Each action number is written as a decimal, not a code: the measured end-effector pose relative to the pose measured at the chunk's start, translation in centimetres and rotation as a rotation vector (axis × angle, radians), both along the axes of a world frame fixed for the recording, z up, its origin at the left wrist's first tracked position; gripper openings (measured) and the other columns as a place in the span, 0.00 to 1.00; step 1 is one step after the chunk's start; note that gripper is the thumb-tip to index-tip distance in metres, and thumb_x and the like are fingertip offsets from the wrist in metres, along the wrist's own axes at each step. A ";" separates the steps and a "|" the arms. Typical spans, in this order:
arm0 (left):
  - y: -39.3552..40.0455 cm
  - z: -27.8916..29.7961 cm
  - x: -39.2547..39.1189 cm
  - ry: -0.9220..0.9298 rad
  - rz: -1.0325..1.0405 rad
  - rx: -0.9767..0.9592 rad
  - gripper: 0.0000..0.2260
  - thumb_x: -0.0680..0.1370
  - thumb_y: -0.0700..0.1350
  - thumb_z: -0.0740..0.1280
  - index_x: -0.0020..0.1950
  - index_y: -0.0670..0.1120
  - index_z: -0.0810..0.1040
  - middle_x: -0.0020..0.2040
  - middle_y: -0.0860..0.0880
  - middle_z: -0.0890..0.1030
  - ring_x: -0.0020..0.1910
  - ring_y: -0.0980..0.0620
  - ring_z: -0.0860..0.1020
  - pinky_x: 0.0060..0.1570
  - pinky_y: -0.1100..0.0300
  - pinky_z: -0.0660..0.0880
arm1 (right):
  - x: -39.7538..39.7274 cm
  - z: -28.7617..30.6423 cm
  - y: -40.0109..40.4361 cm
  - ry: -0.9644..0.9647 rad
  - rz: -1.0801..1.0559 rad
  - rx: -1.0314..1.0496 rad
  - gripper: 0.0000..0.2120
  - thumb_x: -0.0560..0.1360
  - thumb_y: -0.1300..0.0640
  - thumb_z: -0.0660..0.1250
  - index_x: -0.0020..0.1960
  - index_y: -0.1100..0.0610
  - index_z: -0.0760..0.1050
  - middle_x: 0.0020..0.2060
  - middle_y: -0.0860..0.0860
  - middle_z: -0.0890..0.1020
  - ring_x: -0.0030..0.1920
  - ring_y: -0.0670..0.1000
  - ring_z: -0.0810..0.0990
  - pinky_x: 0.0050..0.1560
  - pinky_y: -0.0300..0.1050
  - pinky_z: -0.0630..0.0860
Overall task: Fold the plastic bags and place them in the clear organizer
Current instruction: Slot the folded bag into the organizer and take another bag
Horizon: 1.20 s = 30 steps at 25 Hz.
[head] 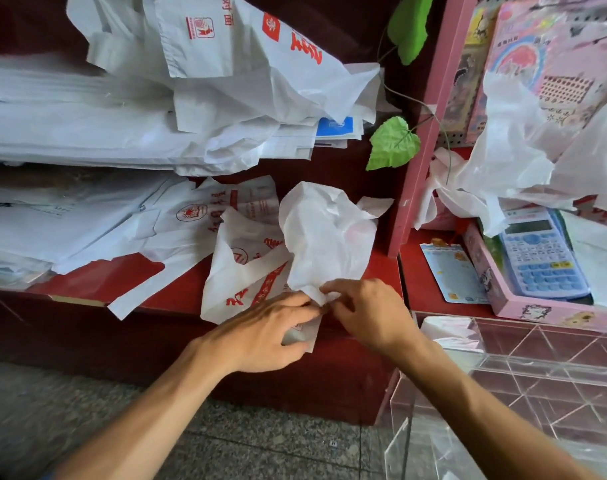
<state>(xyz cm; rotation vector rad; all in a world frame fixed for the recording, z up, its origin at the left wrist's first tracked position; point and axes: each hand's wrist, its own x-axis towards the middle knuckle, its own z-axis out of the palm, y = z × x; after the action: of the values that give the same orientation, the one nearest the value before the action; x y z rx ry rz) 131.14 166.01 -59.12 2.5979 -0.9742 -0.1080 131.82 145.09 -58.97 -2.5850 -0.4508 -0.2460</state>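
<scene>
The left hand (267, 332) and the right hand (368, 311) meet at the front edge of the red shelf (98, 284), both pinching the lower end of one white plastic bag (324, 237). The left hand's fingers curl round a folded strip of it, thumb underneath; the right hand's fingertips nip the crumpled corner just beside the left's. Above the hands the bag is thin, translucent and crumpled, billowing upward into a loose rounded bulge, with a faint pink tint showing through. Just left of it, touching, lies a second bag with red print (243, 271), its edge hanging over the shelf front. Farther left a third printed bag (177, 220) lies flat on the shelf, bearing a round red emblem. Behind these, stacks of flat white bags (87, 126) are too many to count, with loose printed bags heaped on top. To the right, a pink rack (421, 168) holds more crumpled white bags, and two green leaves (394, 143) hang beside it. One blue calculator (541, 254) sits in a pink box. The clear organizer (503, 393) stands at lower right, under the right forearm, with a pale folded bag visible at its far end.
</scene>
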 end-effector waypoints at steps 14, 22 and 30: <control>8.5 -1.2 2.6 0.025 0.771 0.311 0.31 0.81 0.64 0.48 0.80 0.48 0.56 0.81 0.48 0.53 0.79 0.47 0.51 0.76 0.49 0.49 | -0.5 -0.5 -1.6 -0.013 -0.229 -0.167 0.05 0.74 0.55 0.62 0.45 0.53 0.77 0.44 0.49 0.81 0.45 0.55 0.79 0.38 0.45 0.66; 7.4 -0.3 2.6 -0.270 0.809 0.278 0.26 0.79 0.54 0.64 0.75 0.49 0.67 0.71 0.48 0.71 0.70 0.44 0.69 0.73 0.44 0.59 | -1.2 -0.9 -2.1 -0.184 -0.002 -0.060 0.04 0.75 0.54 0.69 0.49 0.48 0.81 0.47 0.43 0.76 0.48 0.49 0.76 0.35 0.47 0.76; 1.6 3.0 -0.2 -0.167 0.587 -0.136 0.37 0.76 0.50 0.72 0.79 0.60 0.54 0.79 0.56 0.55 0.76 0.53 0.60 0.71 0.50 0.64 | -2.6 1.2 -4.1 -0.215 0.146 0.031 0.08 0.72 0.50 0.68 0.51 0.48 0.78 0.56 0.43 0.78 0.52 0.50 0.77 0.49 0.46 0.76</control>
<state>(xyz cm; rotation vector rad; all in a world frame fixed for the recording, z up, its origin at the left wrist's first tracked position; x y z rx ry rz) 130.90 167.63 -56.15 2.6761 -0.2218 0.3172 129.24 141.02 -57.74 -2.4918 -0.7037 -0.4776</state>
